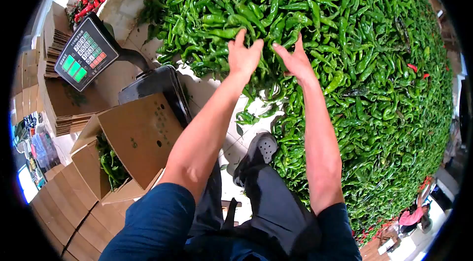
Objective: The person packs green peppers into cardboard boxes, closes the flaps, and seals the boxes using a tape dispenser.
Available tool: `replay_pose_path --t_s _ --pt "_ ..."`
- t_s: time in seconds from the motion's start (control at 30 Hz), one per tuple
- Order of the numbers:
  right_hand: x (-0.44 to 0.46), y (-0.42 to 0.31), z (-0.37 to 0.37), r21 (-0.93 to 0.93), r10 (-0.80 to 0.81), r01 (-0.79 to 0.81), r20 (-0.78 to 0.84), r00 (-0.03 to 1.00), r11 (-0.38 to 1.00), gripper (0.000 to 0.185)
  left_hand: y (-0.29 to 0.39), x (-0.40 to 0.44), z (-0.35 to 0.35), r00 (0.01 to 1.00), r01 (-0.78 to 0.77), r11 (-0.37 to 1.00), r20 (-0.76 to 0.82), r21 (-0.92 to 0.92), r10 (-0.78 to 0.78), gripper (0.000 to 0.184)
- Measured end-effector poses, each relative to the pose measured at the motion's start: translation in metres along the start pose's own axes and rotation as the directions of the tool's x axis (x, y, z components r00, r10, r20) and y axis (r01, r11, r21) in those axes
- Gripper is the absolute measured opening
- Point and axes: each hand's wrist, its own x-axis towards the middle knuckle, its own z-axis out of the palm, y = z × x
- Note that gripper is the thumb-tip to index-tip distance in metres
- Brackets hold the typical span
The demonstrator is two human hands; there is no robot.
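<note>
Green pepper heap (364, 98) is the biggest thing, loose on the floor (234, 138), filling most of the right side; its far edge curves off into the black lens border. Left: flattened cartons (61, 108) stacked on edge, likely to save room. Open box (145, 135) sits tipped with its mouth sideways, green peppers (112, 165) showing inside; flap and wall hide how full it is. Black weighing scale (143, 86) behind it, display (86, 54) angled up, presumably for easy reading; digits too small to make out. Platform partly covered by the box.

Another person (410, 217) at lower right, tiny, their work not readable.

Left hand (244, 56) and right hand (295, 61) are at the heap's near edge, thumbs pointing toward each other, apart. Fingers spread wide on both, maybe to span several peppers at once; nothing clearly gripped. Some fingertips seem lost among the peppers, so contact is hard to call. Smallest: a few red peppers (412, 68) dotted in the green.
</note>
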Motion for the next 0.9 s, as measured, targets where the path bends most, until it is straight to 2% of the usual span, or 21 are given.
replay_pose_path --t_s 0.07,0.1,0.2,0.23,0.27,0.3,0.37,0.43,0.5,0.53,0.63,0.67,0.7,0.77,0.8,0.83,0.9 --pt "-0.002 0.011 0.003 0.048 -0.081 0.081 -0.014 0.997 0.996 0.118 -0.004 -0.007 0.011 0.999 -0.036 0.997 0.011 -0.064 0.037 0.093" --pt "-0.001 0.016 0.007 0.05 -0.088 0.088 -0.014 0.996 0.995 0.118 0.002 -0.005 0.012 1.0 0.002 0.997 -0.008 -0.083 -0.003 0.095" --pt "0.022 0.023 0.011 0.24 0.05 -0.046 -0.009 0.999 0.97 0.118 0.018 0.012 0.017 0.987 0.124 0.98 -0.08 -0.153 -0.137 0.104" --pt "0.019 0.01 0.012 0.305 0.083 -0.078 -0.004 0.997 0.949 0.118 0.023 0.019 0.021 0.968 0.187 0.958 -0.126 -0.218 -0.217 0.1" --pt "0.015 -0.002 0.013 0.346 0.144 -0.121 -0.042 0.989 0.93 0.111 0.029 0.022 0.027 0.955 0.228 0.957 -0.152 -0.18 -0.256 0.096" --pt "0.031 0.012 0.016 0.343 0.058 -0.044 -0.031 0.998 0.938 0.103 0.033 0.023 0.032 0.94 0.267 0.953 -0.179 -0.144 -0.29 0.091" --pt "0.037 0.017 0.015 0.388 0.105 -0.108 0.029 0.994 0.915 0.099 0.03 0.021 0.038 0.955 0.228 0.969 -0.17 -0.094 -0.241 0.084" --pt "0.027 0.014 0.016 0.344 0.154 -0.152 0.021 0.988 0.927 0.096 0.021 0.011 0.04 0.967 0.17 0.984 -0.184 -0.055 -0.177 0.075" --pt "0.012 0.013 0.018 0.294 0.194 -0.184 -0.003 0.981 0.938 0.095 0.015 -0.011 0.038 0.975 0.163 0.986 -0.148 -0.032 -0.166 0.073" --pt "-0.002 0.007 0.019 0.28 0.104 -0.095 -0.017 0.994 0.955 0.098 0.006 -0.02 0.04 0.972 0.129 0.987 -0.183 -0.094 -0.145 0.07" --pt "-0.038 0.012 0.012 0.166 0.002 -0.005 0.021 1.0 0.986 0.098 -0.016 -0.053 0.041 0.975 -0.041 0.974 -0.223 -0.225 -0.01 0.046" --pt "-0.052 0.016 0.011 0.186 -0.017 0.017 -0.003 1.0 0.982 0.095 -0.02 -0.064 0.043 0.954 -0.137 0.962 -0.293 -0.237 0.064 0.036" --pt "-0.054 0.032 0.012 0.226 -0.075 0.072 0.002 0.997 0.971 0.095 -0.026 -0.072 0.043 0.955 -0.154 0.956 -0.286 -0.25 0.079 0.032" --pt "-0.073 0.042 0.008 0.241 -0.042 0.042 -0.005 0.999 0.969 0.095 -0.032 -0.094 0.042 0.931 -0.257 0.933 -0.323 -0.252 0.17 0.028" --pt "-0.082 0.049 0.008 0.223 -0.095 0.1 -0.033 0.995 0.97 0.095 -0.032 -0.106 0.04 0.934 -0.266 0.919 -0.314 -0.29 0.171 0.027" --pt "-0.099 0.048 0.008 0.303 -0.094 0.1 -0.035 0.995 0.948 0.092 -0.026 -0.12 0.031 0.925 -0.293 0.924 -0.319 -0.247 0.208 0.028" --pt "-0.129 0.042 0.007 0.381 -0.035 0.05 -0.047 0.998 0.923 0.089 -0.016 -0.144 0.024 0.946 -0.251 0.907 -0.284 -0.337 0.157 0.028"
